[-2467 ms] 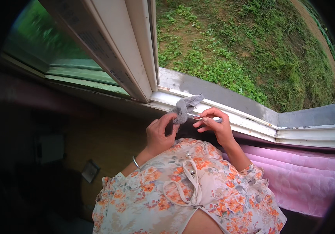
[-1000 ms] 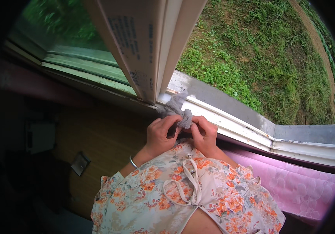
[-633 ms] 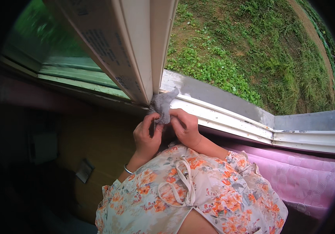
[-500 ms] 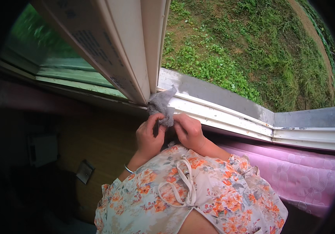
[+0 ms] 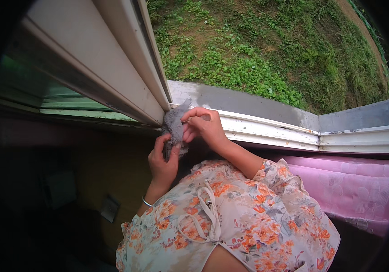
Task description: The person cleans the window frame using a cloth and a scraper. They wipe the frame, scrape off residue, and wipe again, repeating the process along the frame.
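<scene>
While the left hand (image 5: pixel 162 168) pinches the lower part of a grey cloth (image 5: pixel 173 121) between thumb and finger, the right hand (image 5: pixel 207 130) is at the cloth's right side, with its fingers bent and close together. Whether these fingers hold the cloth or only touch it, I cannot tell.

The cloth is crumpled, with a rough, fluffy surface, and its narrow upper end points toward the outside. It lies against the foot of the pale window frame (image 5: pixel 108 59), at the left end of the white window track (image 5: pixel 271 132). This track is a long grooved channel, and in it are dark specks (they look like dirt).

A silver bracelet (image 5: pixel 146 201) circles the left wrist, beside the flowered blouse (image 5: pixel 253 213). Beyond the track is a grey ledge (image 5: pixel 248 98), then ground with green plants (image 5: pixel 258 68). At the right, below the track, hangs a pink curtain (image 5: pixel 353 187).
</scene>
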